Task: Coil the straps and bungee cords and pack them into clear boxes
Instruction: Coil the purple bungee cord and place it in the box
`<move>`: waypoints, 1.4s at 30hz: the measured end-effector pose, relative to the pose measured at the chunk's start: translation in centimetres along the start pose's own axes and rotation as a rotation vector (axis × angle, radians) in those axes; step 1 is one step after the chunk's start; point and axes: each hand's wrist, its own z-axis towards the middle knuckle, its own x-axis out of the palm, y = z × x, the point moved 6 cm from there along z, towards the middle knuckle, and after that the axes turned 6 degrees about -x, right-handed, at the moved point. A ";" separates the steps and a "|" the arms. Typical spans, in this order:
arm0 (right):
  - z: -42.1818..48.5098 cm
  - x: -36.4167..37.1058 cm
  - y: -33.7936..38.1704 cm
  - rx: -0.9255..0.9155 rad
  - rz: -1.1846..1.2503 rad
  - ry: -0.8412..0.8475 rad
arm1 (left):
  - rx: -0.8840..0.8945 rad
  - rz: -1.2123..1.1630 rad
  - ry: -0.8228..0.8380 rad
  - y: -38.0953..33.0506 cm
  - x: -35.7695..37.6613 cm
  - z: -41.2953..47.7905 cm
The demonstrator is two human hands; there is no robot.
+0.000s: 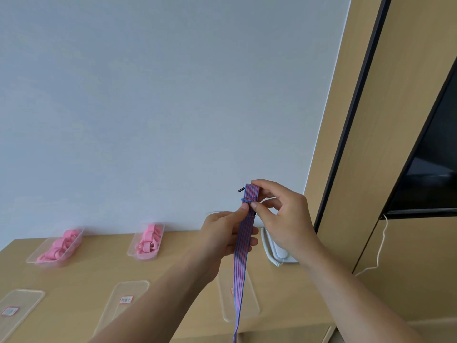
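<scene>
Hands raised above surface (74, 276): left hand (222, 233) and right hand (279, 211) both pinched folded top of striped strap (243, 243), tail hanging below frame. Risk: starter fold springing open if pinch loosened; hook (241, 190) snagging.

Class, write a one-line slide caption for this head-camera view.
Left hand and right hand pinch the top of a blue-and-red striped strap above a desk with pink straps in two clear boxes.
</scene>
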 end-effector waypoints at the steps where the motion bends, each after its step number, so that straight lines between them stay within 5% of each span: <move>1: 0.0 0.0 0.2 -0.016 -0.003 0.001 | -0.003 -0.013 0.001 0.0 0.0 0.0; 10: -1.7 0.0 2.3 -0.365 -0.204 -0.047 | -0.026 -0.224 0.021 -0.6 -0.8 0.3; 19: -4.4 1.1 2.3 -0.588 -0.388 0.106 | 0.139 -0.042 0.038 -1.9 -1.2 0.1; 24: -3.3 0.1 1.8 -0.354 -0.327 0.049 | 0.185 0.001 -0.002 -1.7 -0.9 -0.1; 28: -2.1 0.3 -0.4 -0.008 -0.288 0.278 | 0.212 -0.011 0.015 -1.9 -0.4 -0.7; 42: -1.1 -0.6 0.4 -0.057 -0.181 0.137 | 0.055 0.074 0.061 -0.3 0.5 -1.1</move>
